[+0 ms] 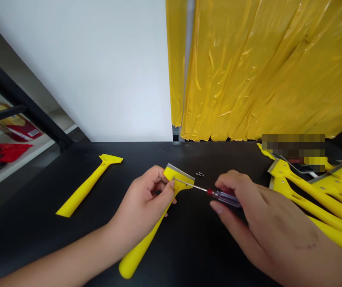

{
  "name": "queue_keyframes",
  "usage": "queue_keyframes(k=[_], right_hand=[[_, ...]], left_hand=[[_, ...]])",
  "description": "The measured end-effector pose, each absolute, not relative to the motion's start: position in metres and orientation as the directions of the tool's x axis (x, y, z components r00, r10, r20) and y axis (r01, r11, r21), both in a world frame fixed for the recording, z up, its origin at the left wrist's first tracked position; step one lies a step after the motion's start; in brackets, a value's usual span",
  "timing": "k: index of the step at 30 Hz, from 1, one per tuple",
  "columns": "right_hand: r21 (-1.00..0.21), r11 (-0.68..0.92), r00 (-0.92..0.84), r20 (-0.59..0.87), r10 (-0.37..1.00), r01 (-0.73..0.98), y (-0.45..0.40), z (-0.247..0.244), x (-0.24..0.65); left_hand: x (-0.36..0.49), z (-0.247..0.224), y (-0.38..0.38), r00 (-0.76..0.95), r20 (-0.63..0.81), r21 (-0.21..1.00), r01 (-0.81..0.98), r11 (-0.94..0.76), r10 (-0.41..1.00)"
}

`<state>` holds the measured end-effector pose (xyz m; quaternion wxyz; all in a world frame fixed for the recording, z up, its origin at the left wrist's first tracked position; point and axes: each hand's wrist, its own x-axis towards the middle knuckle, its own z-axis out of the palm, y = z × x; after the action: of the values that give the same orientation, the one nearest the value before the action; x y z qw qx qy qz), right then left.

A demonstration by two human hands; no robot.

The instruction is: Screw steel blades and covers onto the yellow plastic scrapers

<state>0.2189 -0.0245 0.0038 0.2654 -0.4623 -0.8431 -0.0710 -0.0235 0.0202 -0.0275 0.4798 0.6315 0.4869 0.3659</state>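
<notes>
A yellow scraper (143,243) with a metal blade along its head is gripped near the head by my left hand (149,195). That thumb rests beside a small screw (173,178) on the scraper's face. My right hand (257,215) holds a screwdriver (224,198) with a clear purple handle and a red collar. Its thin shaft points left, and the tip meets the screw near my left thumb. A few small metal screws (200,174) lie on the black table (33,239) just beyond the scraper head.
Another yellow scraper handle (87,187), with no blade visible, lies at the left. Several bladed yellow scrapers (317,199) are piled at the right. Yellow plastic sheeting (266,71) hangs behind the table beside a white panel (114,71). A shelf (48,139) stands at far left.
</notes>
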Motion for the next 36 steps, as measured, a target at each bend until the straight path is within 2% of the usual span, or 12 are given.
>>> queue_keyframes(k=[18, 25, 28, 31, 36], right_hand=[[-0.245, 0.563, -0.446, 0.402, 0.8, 0.789, -0.023, 0.001, 0.221], [-0.229, 0.569, -0.445, 0.424, 0.789, 0.79, -0.019, -0.002, 0.222], [-0.159, 0.613, -0.523, 0.385, 0.76, 0.773, -0.015, -0.004, 0.223], [-0.08, 0.591, -0.5, 0.452, 0.739, 0.803, -0.013, -0.006, 0.224], [-0.124, 0.579, -0.451, 0.505, 0.736, 0.806, -0.019, -0.005, 0.219]], left_hand=[[-0.024, -0.026, 0.021, 0.252, -0.009, 0.956, 0.287, -0.066, 0.968], [-0.025, -0.027, 0.022, 0.246, -0.006, 0.953, 0.296, -0.069, 0.969], [-0.025, -0.026, 0.022, 0.237, -0.007, 0.946, 0.315, -0.07, 0.971], [-0.024, -0.025, 0.021, 0.237, 0.005, 0.945, 0.315, -0.082, 0.972], [-0.024, -0.023, 0.019, 0.235, 0.007, 0.945, 0.315, -0.083, 0.972]])
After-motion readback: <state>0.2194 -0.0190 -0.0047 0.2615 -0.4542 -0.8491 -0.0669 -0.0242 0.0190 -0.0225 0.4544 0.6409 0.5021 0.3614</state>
